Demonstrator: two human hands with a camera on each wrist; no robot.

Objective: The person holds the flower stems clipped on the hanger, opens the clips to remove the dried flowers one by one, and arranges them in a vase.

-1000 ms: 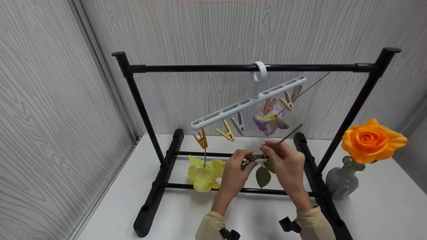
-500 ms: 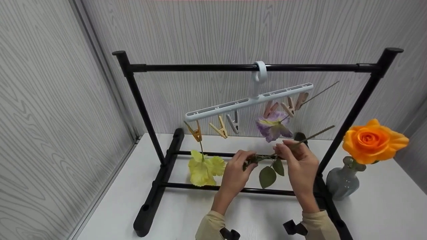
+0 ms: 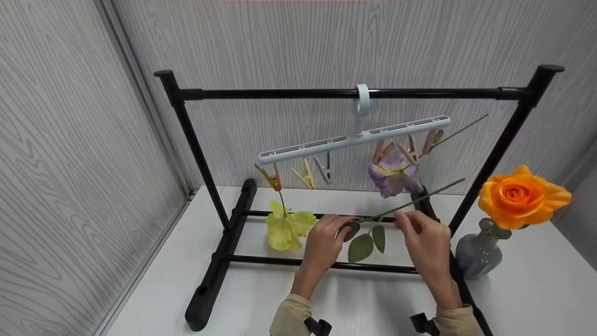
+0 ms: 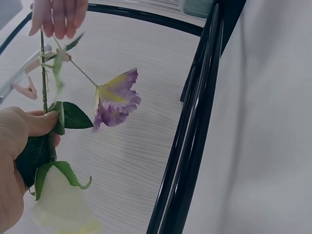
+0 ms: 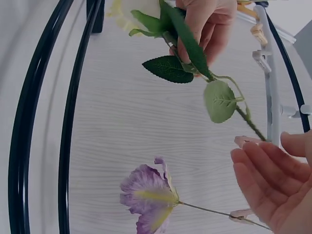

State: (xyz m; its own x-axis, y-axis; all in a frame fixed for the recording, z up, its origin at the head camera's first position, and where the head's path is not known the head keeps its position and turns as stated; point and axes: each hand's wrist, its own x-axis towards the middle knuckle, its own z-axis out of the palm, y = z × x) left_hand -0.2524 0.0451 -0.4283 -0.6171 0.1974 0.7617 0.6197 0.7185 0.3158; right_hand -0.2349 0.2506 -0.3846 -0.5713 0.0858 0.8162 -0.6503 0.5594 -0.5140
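My left hand (image 3: 322, 240) pinches the leafy green stem of a white flower (image 4: 63, 200) between thumb and fingers, with the bloom below the grip in the left wrist view. From that hand the bare stem end (image 3: 433, 192) slants up to the right, and green leaves (image 3: 360, 248) hang under it. My right hand (image 3: 426, 249) is beside the stem, its fingers (image 5: 263, 170) fairly straight and loose, the stem passing behind their tips. Above hangs a white hanger (image 3: 326, 145). Its orange clothespin (image 3: 271, 178) holds a yellow flower (image 3: 285, 229); a purple flower (image 3: 394, 179) hangs at its right.
A black rack (image 3: 280, 94) frames the work, its top bar carrying the hanger's hook and its lower bars (image 3: 261, 260) running beneath my hands. Other clothespins, one of them grey (image 3: 325, 169), line the hanger. At the right, a grey vase (image 3: 478, 254) holds an orange rose (image 3: 517, 198).
My right hand has moved right along the stem and loosened off it, while the left stays nearly in place. The hanger has swung, carrying the purple flower to the right.
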